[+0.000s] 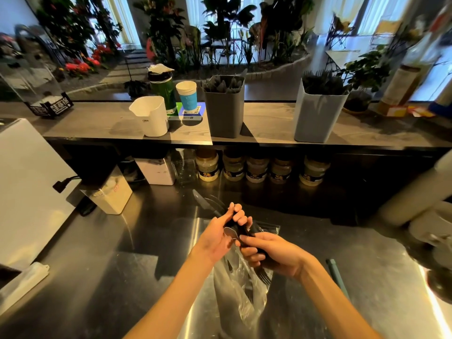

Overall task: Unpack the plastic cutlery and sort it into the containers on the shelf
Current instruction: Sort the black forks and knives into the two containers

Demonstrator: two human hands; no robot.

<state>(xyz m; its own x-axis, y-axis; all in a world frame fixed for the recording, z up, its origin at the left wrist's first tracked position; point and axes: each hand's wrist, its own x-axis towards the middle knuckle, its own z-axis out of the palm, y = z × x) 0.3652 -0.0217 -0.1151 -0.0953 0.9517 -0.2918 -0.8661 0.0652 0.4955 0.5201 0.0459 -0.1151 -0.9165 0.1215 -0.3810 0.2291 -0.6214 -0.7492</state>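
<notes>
- low in the middle of the frame our left hand curls its fingers round a bundle of black plastic cutlery, with the fingertips wrapped over the top of the bundle.
- our right hand, just to the right and a little lower, grips the same bundle from the other side, fingers bent round it; the two hands are touching or nearly so.
- a clear plastic bag hangs down from the hands onto the steel counter, and black fork tines show through the bag just under our right hand.
- more black cutlery pieces lie on the counter just above our left hand, pointing toward the upper left.
- on the wooden shelf across the upper middle stands a dark grey container holding dark cutlery, and to its right, well apart, a light grey container with black forks standing in it.
- left of the dark grey container we see a white jug, a green bottle and a blue-and-white cup, all close together.
- under the shelf a row of jars stands at the back of the counter.
- at the left edge of the frame sits a white box-shaped appliance, and a teal stick-like object lies on the counter at the lower right.
</notes>
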